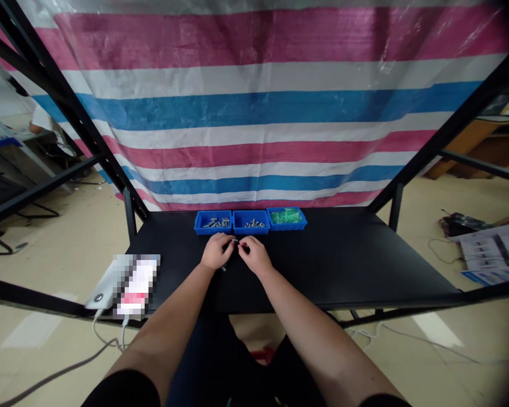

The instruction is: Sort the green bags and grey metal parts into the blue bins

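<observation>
My left hand [216, 251] is closed in a pinch around a small grey metal cylinder [234, 241], held just above the black table. Facing it, my right hand [255, 255] has thumb and fingertips pressed together near the cylinder's end; whatever lies between them is too small to make out. Another small grey piece [224, 268] shows below my left hand. Just beyond both hands stand three blue bins in a row: the left bin [199, 230] holds grey metal cylinders, the middle bin [251, 230] small shiny metal pieces, the right bin [288, 226] green pieces in clear plastic.
The black table [331, 260] has a dark metal frame around it. A striped plastic sheet [254, 107] hangs behind the bins. At the left front corner lie a white power bank [104, 288] and a blurred phone [136, 285], with cables hanging down. A person sits far left.
</observation>
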Tool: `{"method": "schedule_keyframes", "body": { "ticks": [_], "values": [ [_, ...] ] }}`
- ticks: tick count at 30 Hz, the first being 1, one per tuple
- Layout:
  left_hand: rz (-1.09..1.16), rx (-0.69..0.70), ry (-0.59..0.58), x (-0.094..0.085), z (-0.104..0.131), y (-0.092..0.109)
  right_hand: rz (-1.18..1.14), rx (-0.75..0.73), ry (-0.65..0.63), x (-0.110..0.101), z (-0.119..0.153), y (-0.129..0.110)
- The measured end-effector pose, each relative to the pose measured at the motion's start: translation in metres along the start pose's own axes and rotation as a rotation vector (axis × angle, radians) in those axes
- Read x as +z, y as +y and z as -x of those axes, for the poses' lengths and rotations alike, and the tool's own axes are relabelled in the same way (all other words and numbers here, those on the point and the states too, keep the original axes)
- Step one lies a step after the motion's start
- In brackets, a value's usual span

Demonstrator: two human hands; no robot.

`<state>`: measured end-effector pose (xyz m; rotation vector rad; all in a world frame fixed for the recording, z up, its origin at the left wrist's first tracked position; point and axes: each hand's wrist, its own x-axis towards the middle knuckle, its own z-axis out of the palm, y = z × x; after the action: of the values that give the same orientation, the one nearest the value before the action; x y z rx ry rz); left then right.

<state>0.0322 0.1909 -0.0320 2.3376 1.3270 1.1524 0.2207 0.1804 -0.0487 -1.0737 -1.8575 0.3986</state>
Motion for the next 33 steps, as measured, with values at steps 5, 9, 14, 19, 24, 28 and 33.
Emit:
{"method": "schedule_keyframes", "body": {
  "ticks": [5,9,14,19,24,28,33],
  "values": [
    [-0.153,-0.163,0.335,-0.001,0.002,0.0,0.102,-0.182,-0.222,-0.004,0.003,-0.014],
    [-0.32,-0.293,0.456,0.003,0.001,0.001,0.143,-0.29,-0.349,-0.005,0.003,-0.018],
    [-0.349,-0.367,0.453,0.007,-0.003,-0.002,0.155,-0.28,-0.385,-0.004,0.002,-0.017],
    [-0.371,-0.403,0.447,0.012,-0.005,-0.008,0.168,-0.239,-0.363,-0.002,0.003,-0.017],
    [-0.364,-0.406,0.446,0.013,-0.006,-0.009,0.178,-0.227,-0.347,-0.001,0.004,-0.015],
    [-0.354,-0.389,0.449,0.01,-0.005,-0.005,0.131,-0.186,-0.285,0.0,0.004,-0.013],
    [-0.31,-0.156,0.284,0.003,0.002,0.004,0.029,-0.064,-0.086,0.002,0.003,-0.005]
  ]
}}
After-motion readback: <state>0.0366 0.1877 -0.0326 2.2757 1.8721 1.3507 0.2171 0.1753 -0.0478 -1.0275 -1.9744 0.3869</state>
